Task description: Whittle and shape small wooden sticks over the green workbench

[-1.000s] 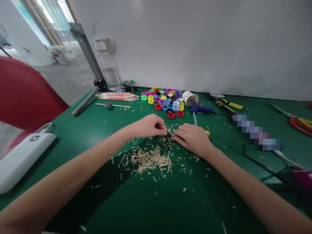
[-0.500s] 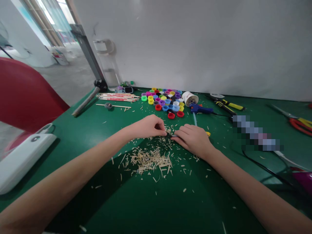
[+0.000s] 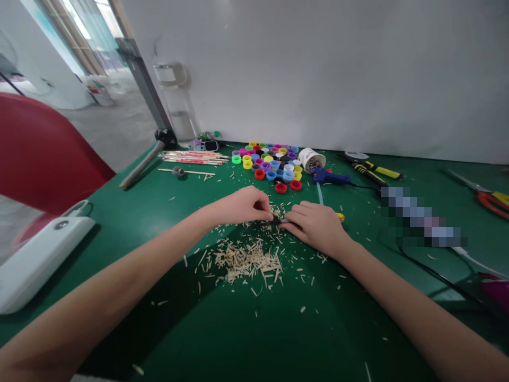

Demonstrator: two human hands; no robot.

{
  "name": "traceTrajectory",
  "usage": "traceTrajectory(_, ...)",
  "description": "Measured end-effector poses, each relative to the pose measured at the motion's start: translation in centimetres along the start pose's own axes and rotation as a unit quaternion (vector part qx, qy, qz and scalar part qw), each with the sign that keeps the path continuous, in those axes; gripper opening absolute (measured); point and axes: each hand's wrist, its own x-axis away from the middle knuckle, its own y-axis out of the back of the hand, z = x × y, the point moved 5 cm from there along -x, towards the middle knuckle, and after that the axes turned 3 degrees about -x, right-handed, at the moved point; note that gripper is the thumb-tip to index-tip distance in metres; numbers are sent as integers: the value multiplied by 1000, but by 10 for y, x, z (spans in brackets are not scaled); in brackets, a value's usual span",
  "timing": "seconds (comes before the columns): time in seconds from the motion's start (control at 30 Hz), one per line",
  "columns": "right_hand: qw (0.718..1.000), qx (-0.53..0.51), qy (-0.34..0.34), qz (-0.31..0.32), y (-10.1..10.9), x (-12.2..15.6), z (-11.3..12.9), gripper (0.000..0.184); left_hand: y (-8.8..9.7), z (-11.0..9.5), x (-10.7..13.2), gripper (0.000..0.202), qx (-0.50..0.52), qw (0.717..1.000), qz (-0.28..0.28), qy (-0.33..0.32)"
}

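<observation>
My left hand (image 3: 254, 206) is closed in a pinch just above the table, over scattered wood slivers. Whatever lies between its fingertips is small and dark, and I cannot make it out. Facing it, my right hand (image 3: 312, 225) is wrapped round what looks like a utility knife; a grey tip (image 3: 283, 220) points at the left fingertips and a yellow end (image 3: 340, 216) sticks out behind the palm. The rest of it is hidden. Nearer to me lies a loose heap of wood slivers (image 3: 246, 260).
Coloured bottle caps (image 3: 272, 165) stand behind my hands, beside a tipped white cup (image 3: 312, 160) and a blue glue gun (image 3: 331, 176). Wrapped chopsticks (image 3: 194, 157) and a hammer (image 3: 143, 162) lie left. Pliers (image 3: 371, 172), scissors (image 3: 489, 199) and a black cable (image 3: 433, 275) lie right.
The view has shifted very slightly. Both hands keep the same place and grip, fingertips close together.
</observation>
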Motion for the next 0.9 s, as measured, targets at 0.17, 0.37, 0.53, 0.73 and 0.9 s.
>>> traceTrajectory(0.17, 1000, 9, 6, -24, 2, 2, 1, 37, 0, 0, 0, 22, 7, 1000, 3, -1)
traceTrajectory(0.37, 1000, 18, 13, -12, 2, 1, 2, 38, -1, -1, 0, 21, 8, 1000, 6, 0)
traceTrajectory(0.53, 999, 26, 12, -20, 3, 1, 2, 35, 0, -3, 1, 21, 8, 1000, 4, 2)
traceTrajectory(0.73, 1000, 22, 11, -5, 2, 1, 1, 36, 0, -3, 2, 20, 12, 1000, 4, 1)
traceTrajectory(0.9, 999, 29, 10, -19, 3, 2, 1, 37, -1, -2, 2, 22, 15, 1000, 5, 10)
